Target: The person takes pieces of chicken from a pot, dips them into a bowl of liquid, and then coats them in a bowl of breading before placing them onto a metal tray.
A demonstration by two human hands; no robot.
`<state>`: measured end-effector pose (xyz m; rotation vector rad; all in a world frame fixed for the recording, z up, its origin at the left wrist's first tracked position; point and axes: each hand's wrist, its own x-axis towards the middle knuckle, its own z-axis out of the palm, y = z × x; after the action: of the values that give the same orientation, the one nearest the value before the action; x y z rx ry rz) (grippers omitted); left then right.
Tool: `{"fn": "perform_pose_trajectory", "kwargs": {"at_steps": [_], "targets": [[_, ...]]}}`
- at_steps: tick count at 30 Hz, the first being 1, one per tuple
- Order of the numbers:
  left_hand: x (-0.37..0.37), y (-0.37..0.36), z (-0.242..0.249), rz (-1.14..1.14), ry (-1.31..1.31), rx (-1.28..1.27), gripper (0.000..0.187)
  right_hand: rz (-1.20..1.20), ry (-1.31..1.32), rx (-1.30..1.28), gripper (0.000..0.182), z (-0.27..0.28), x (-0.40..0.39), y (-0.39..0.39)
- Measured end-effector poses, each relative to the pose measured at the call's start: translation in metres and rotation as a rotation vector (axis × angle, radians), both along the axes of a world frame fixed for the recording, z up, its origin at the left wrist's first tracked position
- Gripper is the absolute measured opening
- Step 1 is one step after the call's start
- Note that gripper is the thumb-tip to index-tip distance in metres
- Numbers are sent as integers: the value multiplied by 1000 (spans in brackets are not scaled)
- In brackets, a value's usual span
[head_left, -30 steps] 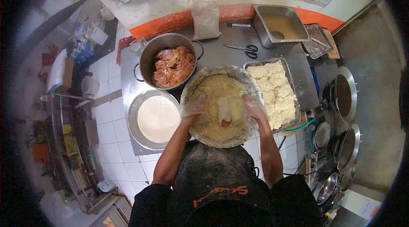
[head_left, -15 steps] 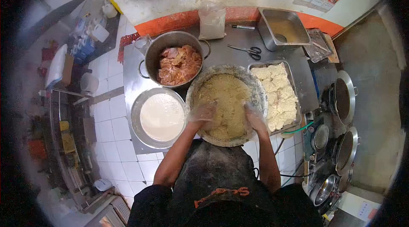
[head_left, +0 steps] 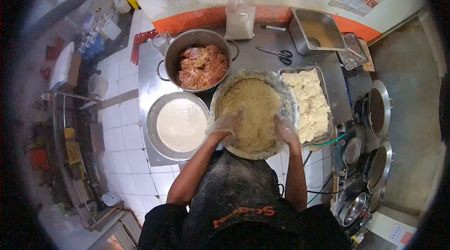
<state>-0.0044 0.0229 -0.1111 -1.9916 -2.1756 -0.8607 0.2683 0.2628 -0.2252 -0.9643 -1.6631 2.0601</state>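
Note:
Both of my hands wear thin clear plastic gloves and are inside a large flour-dusted bowl (head_left: 289, 102) of pale yellow, crumbly breading flour (head_left: 255, 104). My left hand (head_left: 228, 122) is at the left side of the flour, its fingers stretched inward and partly coated. At the right side, my right hand (head_left: 285, 129) has its fingers extended down along the flour. Some fingertips are blurred or sunk in the flour. No separate piece shows in either hand, though flour could hide one.
Left of the bowl are a pot (head_left: 171, 64) of raw marinated meat and a basin (head_left: 151, 130) of whitish batter. On the right, a metal tray (head_left: 329, 125) holds breaded pieces. Behind are scissors (head_left: 281, 55), a bag of white powder (head_left: 240, 24) and a deep steel pan (head_left: 300, 39).
The view has shifted slightly, so the table's things appear a little to the right. My hands stay in the bowl at its two sides and look less blurred.

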Motion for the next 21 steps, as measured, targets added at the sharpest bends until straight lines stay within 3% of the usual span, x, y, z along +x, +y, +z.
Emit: {"fn": "perform_pose_trajectory", "kwargs": {"at_steps": [1,3,4,6,7,9,10,12,13,15,16,18,19,21], "targets": [[3,-2,-4,2,-10,-8,67,104,-118,208,45,41,-13,-8],[1,1,-15,112,131,-390,63,279,-353,659,42,143,-47,-30],[-4,-1,9,111,133,-390,63,278,-352,659,42,143,-74,-30],[-14,-8,80,63,-144,75,54,429,-819,1219,41,140,-120,-28],[-15,-6,67,65,-138,81,54,425,-814,1226,41,124,-133,-32],[-9,-10,25,106,-1264,13,44,85,-404,1912,47,57,-150,-37],[-7,-11,25,113,-1265,19,44,92,-396,1915,47,23,-156,-31],[-3,-14,26,162,-582,134,42,-140,59,1412,57,-23,-167,-19],[-2,-20,56,174,-584,136,42,-128,65,1411,57,-21,-165,-23],[0,-26,147,298,-669,-115,45,56,-112,1557,55,4,-147,-33],[2,-25,124,304,-678,-110,45,152,-208,1625,55,19,-132,-41],[3,-25,51,159,-1209,146,45,344,-400,1747,54,36,-111,-53],[-3,-24,40,167,-1206,157,45,350,-388,1753,54,28,-114,-53],[-6,-33,28,188,-284,44,47,406,-231,1625,56,-12,-108,-66]]}}
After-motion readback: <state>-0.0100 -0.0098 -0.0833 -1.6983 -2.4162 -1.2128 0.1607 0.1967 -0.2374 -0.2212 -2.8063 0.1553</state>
